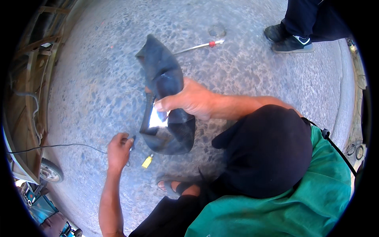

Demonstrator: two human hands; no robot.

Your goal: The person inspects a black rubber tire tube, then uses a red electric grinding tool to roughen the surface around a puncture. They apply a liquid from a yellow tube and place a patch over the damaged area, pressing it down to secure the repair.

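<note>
Speckled grey stone floor (244, 75) underfoot, sunlit, curving away at the rim. At the middle, black rubber inner tube (166, 79), folded and limp, lower loop resting on the floor, upper end lifted away from the body, bright glare on a patch near the fold. Right hand (189, 100) clamped over the tube's middle, fingers curled round it. Left hand (119, 150) low on the floor just left of the tube, fingers closed on a small dark object, too small to identify. Small yellow piece (147, 161) lying just beside that hand. Thin dark cable (59, 146) trailing off left. Sandalled foot (171, 186) below the tube. Farther off, metal rod with a red band (199, 46); beyond, another person's dark shoes (290, 39).
</note>
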